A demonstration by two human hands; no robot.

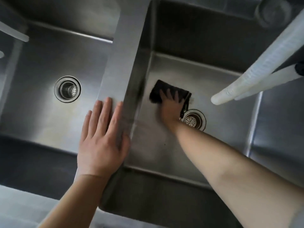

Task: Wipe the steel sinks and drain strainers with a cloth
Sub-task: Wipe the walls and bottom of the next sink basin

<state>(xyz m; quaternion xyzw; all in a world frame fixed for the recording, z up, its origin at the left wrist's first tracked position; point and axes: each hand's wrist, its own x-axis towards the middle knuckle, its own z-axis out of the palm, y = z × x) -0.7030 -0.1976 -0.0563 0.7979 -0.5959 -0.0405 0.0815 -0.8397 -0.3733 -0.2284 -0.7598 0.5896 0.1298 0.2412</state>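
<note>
Your right hand [171, 102] is down on the floor of the right-hand brushed-steel sink basin [230, 89], fingers spread and pressing flat on a folded black cloth [164, 89]; it is a flat-palm press, not a closed grip. The cloth lies on the basin floor toward the divider side, just beside the round perforated steel drain strainer [192, 120] of that basin, with a dark loop of the cloth trailing down to the strainer's rim. The hand is blurred, so you look to be in mid-wipe.

Your left hand [102, 137] holds nothing. It lies open, palm down, fingers together, on the flat steel divider [121, 55] between the two basins, near its front end, and seems to brace you.

The left-hand steel sink basin [32, 96] has its own round steel strainer [67, 89] in the middle of its floor, with no cloth near it. A white ribbed hose [263, 66] hangs over the right basin's far right corner.

As for progress, you appear to be working the floor of the right basin. Nothing shows whether its strainer or walls are done, and a few small dark specks sit on the floor nearer the front wall. Whether the left basin and strainer have been wiped cannot be told; the steel looks dull and streaky in both.
</note>
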